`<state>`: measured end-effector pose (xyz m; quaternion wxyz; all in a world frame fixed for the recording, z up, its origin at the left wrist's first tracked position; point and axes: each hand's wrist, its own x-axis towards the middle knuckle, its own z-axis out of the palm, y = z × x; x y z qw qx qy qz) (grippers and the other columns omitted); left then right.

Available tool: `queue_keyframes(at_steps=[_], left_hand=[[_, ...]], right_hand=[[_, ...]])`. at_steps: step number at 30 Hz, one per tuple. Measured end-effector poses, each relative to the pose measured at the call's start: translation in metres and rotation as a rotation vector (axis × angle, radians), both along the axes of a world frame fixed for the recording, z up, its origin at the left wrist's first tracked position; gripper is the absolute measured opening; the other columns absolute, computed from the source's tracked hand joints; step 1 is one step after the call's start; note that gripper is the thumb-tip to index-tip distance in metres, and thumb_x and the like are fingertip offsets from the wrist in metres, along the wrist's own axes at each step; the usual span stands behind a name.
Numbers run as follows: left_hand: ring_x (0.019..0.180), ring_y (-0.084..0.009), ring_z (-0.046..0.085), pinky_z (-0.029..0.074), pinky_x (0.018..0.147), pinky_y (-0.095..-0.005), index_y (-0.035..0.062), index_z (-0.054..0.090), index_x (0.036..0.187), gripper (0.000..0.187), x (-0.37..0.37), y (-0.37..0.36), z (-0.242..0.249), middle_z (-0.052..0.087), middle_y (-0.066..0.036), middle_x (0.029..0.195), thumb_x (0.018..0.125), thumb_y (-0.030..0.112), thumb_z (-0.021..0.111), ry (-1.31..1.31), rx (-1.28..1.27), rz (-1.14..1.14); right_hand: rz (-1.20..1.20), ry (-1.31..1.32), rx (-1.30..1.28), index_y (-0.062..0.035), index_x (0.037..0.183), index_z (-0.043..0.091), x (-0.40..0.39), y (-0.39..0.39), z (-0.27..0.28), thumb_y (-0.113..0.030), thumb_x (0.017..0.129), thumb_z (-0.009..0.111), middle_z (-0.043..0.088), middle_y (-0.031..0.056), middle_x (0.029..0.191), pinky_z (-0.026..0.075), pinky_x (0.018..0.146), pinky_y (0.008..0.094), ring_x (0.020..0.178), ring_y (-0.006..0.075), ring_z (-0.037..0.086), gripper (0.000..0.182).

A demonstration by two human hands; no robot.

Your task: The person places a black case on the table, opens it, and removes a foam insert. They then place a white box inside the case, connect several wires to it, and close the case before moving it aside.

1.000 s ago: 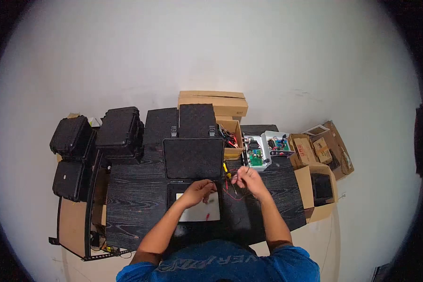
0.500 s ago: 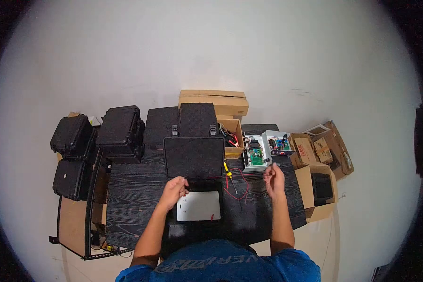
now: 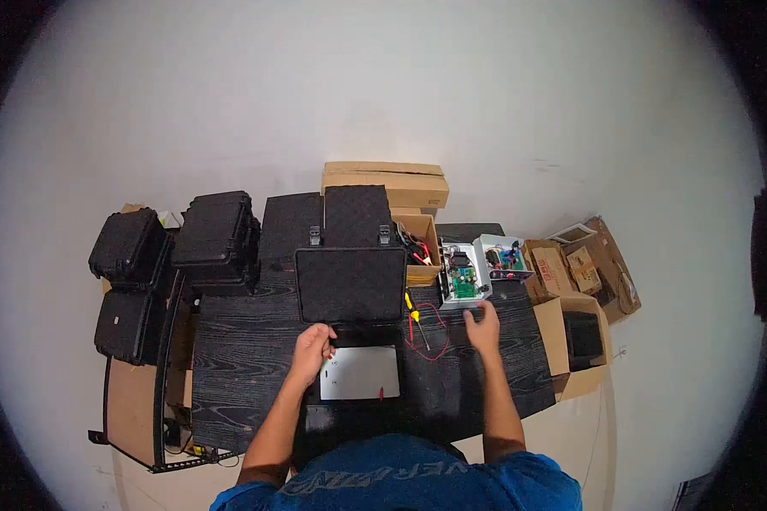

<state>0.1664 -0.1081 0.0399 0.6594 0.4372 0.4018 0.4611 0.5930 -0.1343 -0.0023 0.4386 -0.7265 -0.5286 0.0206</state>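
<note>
Open black case point(image 3: 349, 341) at desk point(image 3: 247, 358) centre, steadied at left rim by left hand point(image 3: 313, 345); right hand point(image 3: 484, 326) spread flat, empty, beside red wire point(image 3: 430, 336).

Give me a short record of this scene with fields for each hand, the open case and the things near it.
left hand: on the left edge of the open case
right hand: flat on the table, near the red wire
open case: lid up, white panel inside
nearby: yellow screwdriver, circuit board box
</note>
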Motion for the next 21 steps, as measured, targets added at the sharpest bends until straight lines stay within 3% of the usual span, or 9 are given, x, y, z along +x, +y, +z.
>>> queue_keyframes(at_steps=[3, 6, 12, 13, 16, 17, 21], left_hand=[[0.057, -0.0058, 0.045, 0.045, 0.061, -0.0247, 0.0054, 0.062, 0.094, 0.030, 0.009, -0.006, -0.003, 0.046, 0.005, 0.063, 0.109, 0.028, 0.051, 0.029, 0.004, -0.041], [0.059, -0.0049, 0.045, 0.039, 0.059, -0.0221, 0.0056, 0.063, 0.094, 0.034, 0.014, -0.012, -0.010, 0.048, 0.005, 0.065, 0.110, 0.032, 0.050, 0.054, 0.007, -0.097], [0.060, -0.0047, 0.043, 0.040, 0.062, -0.0229, 0.0056, 0.065, 0.095, 0.038, 0.016, -0.022, -0.008, 0.047, 0.006, 0.065, 0.110, 0.037, 0.050, 0.076, 0.005, -0.145], [0.060, -0.0048, 0.043, 0.041, 0.063, -0.0233, 0.0054, 0.066, 0.095, 0.038, 0.016, -0.023, -0.011, 0.046, 0.006, 0.065, 0.110, 0.037, 0.050, 0.086, 0.010, -0.149], [0.061, -0.0055, 0.043, 0.042, 0.064, -0.0245, 0.0042, 0.066, 0.099, 0.037, 0.015, -0.023, -0.018, 0.046, 0.006, 0.065, 0.110, 0.036, 0.050, 0.099, 0.021, -0.170], [0.061, -0.0059, 0.043, 0.041, 0.063, -0.0248, 0.0033, 0.067, 0.100, 0.037, 0.014, -0.023, -0.020, 0.046, 0.005, 0.065, 0.110, 0.035, 0.049, 0.091, 0.021, -0.183], [0.063, -0.0076, 0.043, 0.038, 0.063, -0.0257, -0.0015, 0.068, 0.107, 0.039, 0.016, -0.020, -0.023, 0.047, 0.003, 0.067, 0.109, 0.030, 0.045, -0.026, -0.010, -0.231]], right_hand=[[0.146, -0.120, 0.061, -0.0054, 0.116, 0.062, -0.014, 0.057, 0.003, -0.022, 0.084, 0.075, 0.065, 0.0189, 0.120, 0.047, 0.099, 0.0465, 0.115, 0.0389, 0.060, 0.038], [0.165, -0.185, -0.137, -0.0069, 0.118, 0.063, -0.030, 0.103, 0.017, -0.023, 0.085, 0.074, 0.064, 0.0195, 0.122, 0.045, 0.100, 0.0505, 0.117, 0.0386, 0.059, 0.038], [-0.009, -0.332, -0.317, -0.0129, 0.113, 0.067, -0.022, 0.157, -0.007, -0.019, 0.092, 0.066, 0.072, 0.0159, 0.102, 0.044, 0.093, 0.0602, 0.102, 0.0379, 0.067, 0.022], [0.005, -0.374, -0.264, -0.0114, 0.111, 0.068, -0.019, 0.157, -0.005, -0.015, 0.092, 0.062, 0.072, 0.0157, 0.093, 0.047, 0.088, 0.0563, 0.093, 0.0400, 0.068, 0.020], [0.096, -0.102, -0.092, -0.0090, 0.107, 0.069, -0.013, 0.163, 0.004, -0.013, 0.092, 0.062, 0.072, 0.0182, 0.090, 0.051, 0.078, 0.0522, 0.088, 0.0414, 0.068, 0.017], [0.133, -0.136, 0.083, -0.0056, 0.103, 0.067, -0.009, 0.161, 0.007, -0.008, 0.090, 0.060, 0.068, 0.0161, 0.081, 0.052, 0.068, 0.0433, 0.075, 0.0345, 0.066, 0.014], [0.143, 0.141, 0.319, -0.0022, 0.097, 0.064, -0.003, 0.130, 0.038, 0.000, 0.085, 0.058, 0.057, 0.0078, 0.073, 0.047, 0.065, 0.0316, 0.065, 0.0176, 0.053, 0.014]])
